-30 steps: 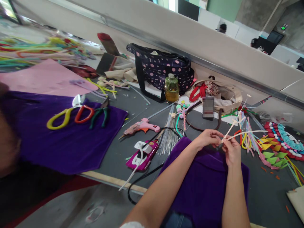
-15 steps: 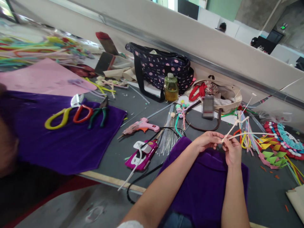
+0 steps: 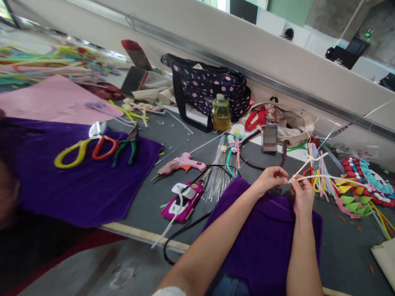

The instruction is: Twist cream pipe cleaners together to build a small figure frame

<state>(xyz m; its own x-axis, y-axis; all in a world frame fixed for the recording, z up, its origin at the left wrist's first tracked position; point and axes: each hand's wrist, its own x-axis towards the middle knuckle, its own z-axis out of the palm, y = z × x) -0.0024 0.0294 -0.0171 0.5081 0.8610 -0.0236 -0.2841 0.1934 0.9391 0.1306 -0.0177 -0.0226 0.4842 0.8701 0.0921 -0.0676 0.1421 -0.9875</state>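
Observation:
My left hand [image 3: 271, 178] and my right hand [image 3: 302, 196] meet above a purple cloth [image 3: 268, 238], both pinching the near ends of thin white pipe cleaners [image 3: 311, 162]. The white stems are twisted together at my fingertips and fan out up and to the right. One long strand runs sideways toward the right, over a bunch of coloured pipe cleaners [image 3: 322, 174] lying on the table.
A pink glue gun [image 3: 185, 162], a magenta glue gun [image 3: 183, 201] with a black cord and a bundle of thin wires [image 3: 219, 172] lie left of my hands. Scissors and pliers [image 3: 101, 148] rest on another purple cloth. Behind stand a polka-dot bag [image 3: 210, 88], a jar [image 3: 221, 113] and a beige bag [image 3: 286, 121]. A colourful craft piece [image 3: 367, 183] lies at the right.
The white stems have turned slightly in my fingers, with the long strand dropping lower to the right. My hands stay in almost the same place.

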